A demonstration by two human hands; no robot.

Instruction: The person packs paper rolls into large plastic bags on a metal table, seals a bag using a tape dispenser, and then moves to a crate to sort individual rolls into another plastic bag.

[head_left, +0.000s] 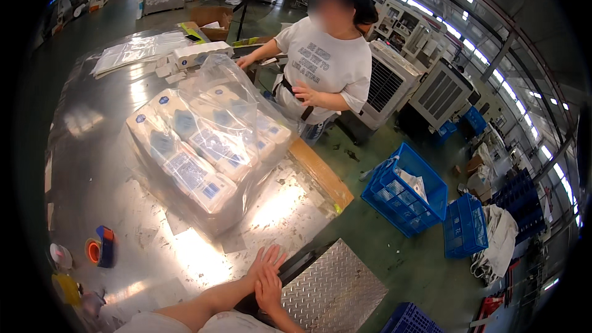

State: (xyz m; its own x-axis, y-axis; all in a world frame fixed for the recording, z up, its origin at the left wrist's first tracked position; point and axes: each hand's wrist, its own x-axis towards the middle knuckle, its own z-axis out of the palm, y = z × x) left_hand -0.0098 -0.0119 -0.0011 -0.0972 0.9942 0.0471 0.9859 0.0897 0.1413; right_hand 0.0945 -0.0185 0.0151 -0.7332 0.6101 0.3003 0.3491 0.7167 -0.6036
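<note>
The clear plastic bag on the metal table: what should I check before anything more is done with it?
1. Packs inside: ok; several white-and-blue packs lie in the clear plastic bag.
2. Bag closed: cannot tell; the film looks loose and rumpled toward the far end.
3. Hands free: ok; the left hand is spread at the metal table's near edge, the right hand laid across it, neither visibly holding anything.
4. Tape dispenser on the table: ok, left of the bag.
5. Co-worker's raised hand off the bag: ok.
</note>
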